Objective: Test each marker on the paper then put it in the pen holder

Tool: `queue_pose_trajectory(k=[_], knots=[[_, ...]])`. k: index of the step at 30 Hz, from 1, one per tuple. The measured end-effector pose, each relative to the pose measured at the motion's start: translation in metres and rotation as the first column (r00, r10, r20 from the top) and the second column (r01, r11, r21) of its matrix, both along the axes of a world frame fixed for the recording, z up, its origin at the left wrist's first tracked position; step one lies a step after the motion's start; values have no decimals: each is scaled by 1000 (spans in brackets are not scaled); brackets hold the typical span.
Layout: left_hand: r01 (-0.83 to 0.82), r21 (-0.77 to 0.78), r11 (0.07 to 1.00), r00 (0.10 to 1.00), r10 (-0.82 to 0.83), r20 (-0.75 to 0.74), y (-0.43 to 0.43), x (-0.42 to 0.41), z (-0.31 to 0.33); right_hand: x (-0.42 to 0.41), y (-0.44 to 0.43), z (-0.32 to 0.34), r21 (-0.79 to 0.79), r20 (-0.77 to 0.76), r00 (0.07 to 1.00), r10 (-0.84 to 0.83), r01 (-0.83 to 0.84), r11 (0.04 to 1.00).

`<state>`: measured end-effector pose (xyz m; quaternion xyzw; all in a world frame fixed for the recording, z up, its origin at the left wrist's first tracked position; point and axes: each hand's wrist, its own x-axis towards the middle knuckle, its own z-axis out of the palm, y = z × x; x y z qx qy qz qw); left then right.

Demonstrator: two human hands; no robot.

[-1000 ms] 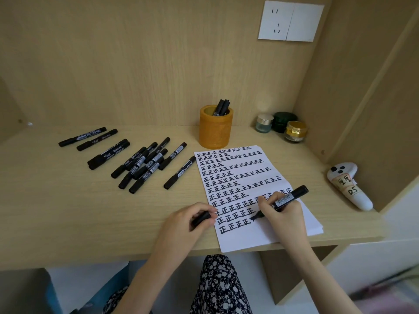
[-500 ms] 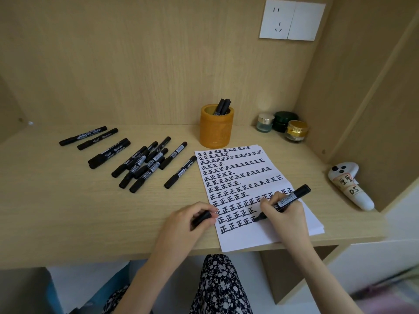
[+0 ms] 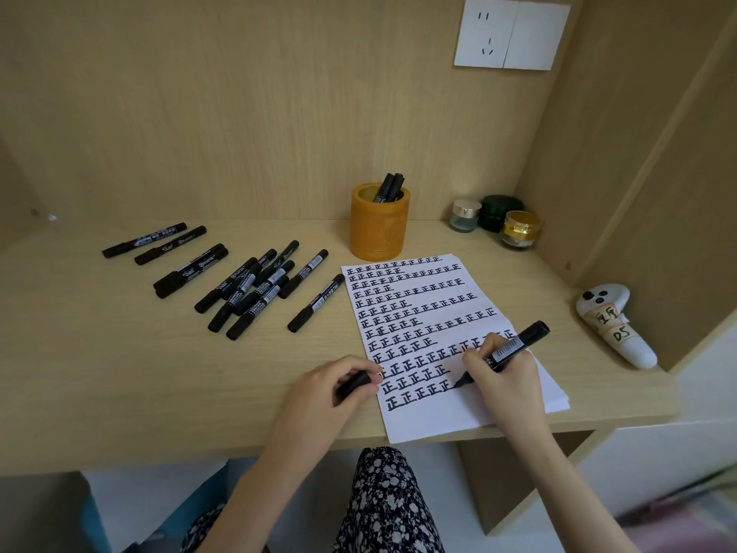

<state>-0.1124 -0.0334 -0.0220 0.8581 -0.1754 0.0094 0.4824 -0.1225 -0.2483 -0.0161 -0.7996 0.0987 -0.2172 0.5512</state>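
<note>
My right hand (image 3: 503, 377) grips a black marker (image 3: 514, 347) and its tip touches the white paper (image 3: 434, 421), which is covered with rows of black characters. My left hand (image 3: 331, 389) holds the marker's black cap (image 3: 353, 384) at the paper's left edge. An orange pen holder (image 3: 379, 227) stands behind the paper with a few black markers (image 3: 389, 187) in it. Several more black markers (image 3: 247, 289) lie on the desk to the left.
Three small jars (image 3: 494, 219) stand at the back right corner. A white controller (image 3: 612, 323) lies by the right wall. The wooden desk (image 3: 99, 373) has its front edge just below my hands. A wall socket (image 3: 512, 33) is above.
The marker tip in my right hand has made small strokes at the right end of the lower rows. My left hand has stayed in place with the cap.
</note>
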Motion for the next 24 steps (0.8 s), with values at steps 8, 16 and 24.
queue_pose_trajectory(k=[8, 16, 24], knots=[[11, -4, 1000, 1000, -11, 18, -2, -1, 4, 1, -5, -1, 71, -1, 1000, -17, 17, 997], [-16, -70, 997, 1000, 17, 19, 4, 2, 3, 2, -8, 11, 333, -1, 998, 67, -63, 941], [-146, -311, 939, 982, 100, -159, -1, -2, 14, 1, 30, 35, 430, 76, 972, 223, -234, 872]])
